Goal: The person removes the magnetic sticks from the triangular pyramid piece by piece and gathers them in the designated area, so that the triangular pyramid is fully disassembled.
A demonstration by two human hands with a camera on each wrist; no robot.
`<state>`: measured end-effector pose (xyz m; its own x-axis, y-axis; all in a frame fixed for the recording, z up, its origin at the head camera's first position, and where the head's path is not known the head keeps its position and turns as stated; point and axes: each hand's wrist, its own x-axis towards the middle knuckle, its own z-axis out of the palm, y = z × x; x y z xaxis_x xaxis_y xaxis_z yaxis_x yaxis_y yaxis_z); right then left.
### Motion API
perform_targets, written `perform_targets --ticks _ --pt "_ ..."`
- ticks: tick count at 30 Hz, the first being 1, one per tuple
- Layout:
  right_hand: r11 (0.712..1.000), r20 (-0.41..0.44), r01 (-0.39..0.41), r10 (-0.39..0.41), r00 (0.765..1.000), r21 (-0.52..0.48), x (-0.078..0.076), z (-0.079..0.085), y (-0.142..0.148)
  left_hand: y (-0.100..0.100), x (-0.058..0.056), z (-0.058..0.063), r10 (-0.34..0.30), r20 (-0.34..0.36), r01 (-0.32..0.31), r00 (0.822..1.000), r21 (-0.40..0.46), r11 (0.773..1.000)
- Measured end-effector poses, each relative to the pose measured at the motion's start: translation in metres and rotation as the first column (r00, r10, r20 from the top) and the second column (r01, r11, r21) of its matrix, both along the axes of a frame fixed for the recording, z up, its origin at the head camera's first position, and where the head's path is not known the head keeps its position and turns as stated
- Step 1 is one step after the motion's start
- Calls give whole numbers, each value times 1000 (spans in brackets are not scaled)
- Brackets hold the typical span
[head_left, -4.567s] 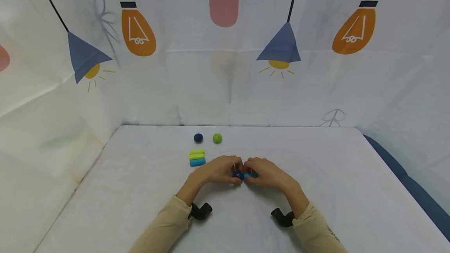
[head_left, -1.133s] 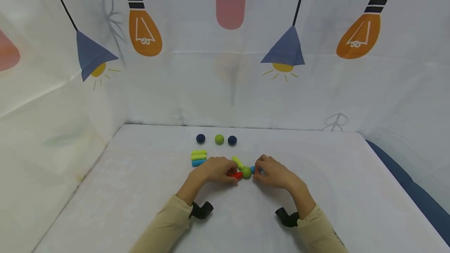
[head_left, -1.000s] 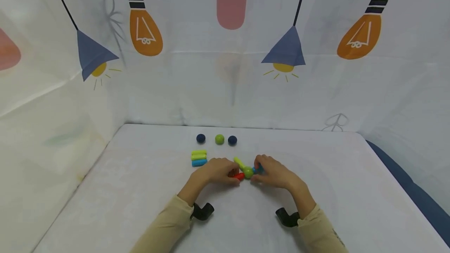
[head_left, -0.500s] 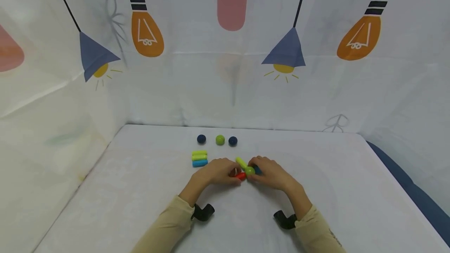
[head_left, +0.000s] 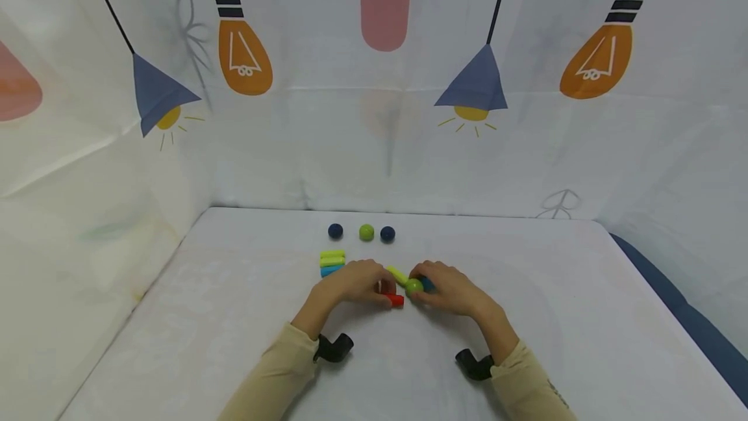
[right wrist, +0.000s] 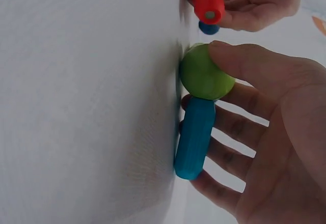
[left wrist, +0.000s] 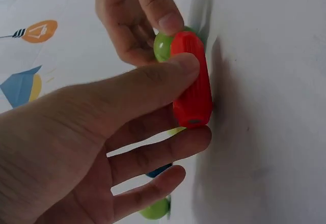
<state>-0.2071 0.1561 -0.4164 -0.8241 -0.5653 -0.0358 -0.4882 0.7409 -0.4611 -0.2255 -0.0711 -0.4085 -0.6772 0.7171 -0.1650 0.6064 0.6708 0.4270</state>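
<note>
My left hand pinches a stubby red rod under the thumb, with a small dark spot in its end face. Across from it, my right hand holds a green ball between thumb and fingers. A blue rod joins the ball and lies along the spread fingers, low by the table. From the ball's far side a yellow-green rod points away to the back left. A narrow gap separates the red rod's end from the green ball in the head view.
Farther back stand two dark blue balls with another green ball between them. Two yellow-green rods and a blue rod lie side by side left of my hands on the white table. A printed sheet hangs behind.
Earliest, the hands held a dark blue ball and blue rod; that place now has the green ball, and another dark ball stands in the back row. Since half a second ago the red rod has left the ball.
</note>
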Motion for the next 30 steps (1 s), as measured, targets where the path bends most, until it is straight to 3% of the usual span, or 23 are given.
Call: perform_targets --ticks 4,9,17,22,30 --pt "1000 20 11 -11 1000 -8 1 0 1 -11 -3 4 9 9 -9 1000 27 1000" --pt "1000 30 10 -10 999 -7 1 -3 2 -37 -8 10 95 26 -96 995 35 995" --pt "1000 32 15 -15 999 -1 0 -3 2 -73 -10 22 272 102 -273 957 1 962" --pt "1000 37 20 -21 999 6 -1 -3 2 -80 -12 22 350 84 -347 933 -42 937" --pt "1000 39 17 -17 999 4 0 -2 1 -80 -18 12 379 103 -375 920 -60 925"
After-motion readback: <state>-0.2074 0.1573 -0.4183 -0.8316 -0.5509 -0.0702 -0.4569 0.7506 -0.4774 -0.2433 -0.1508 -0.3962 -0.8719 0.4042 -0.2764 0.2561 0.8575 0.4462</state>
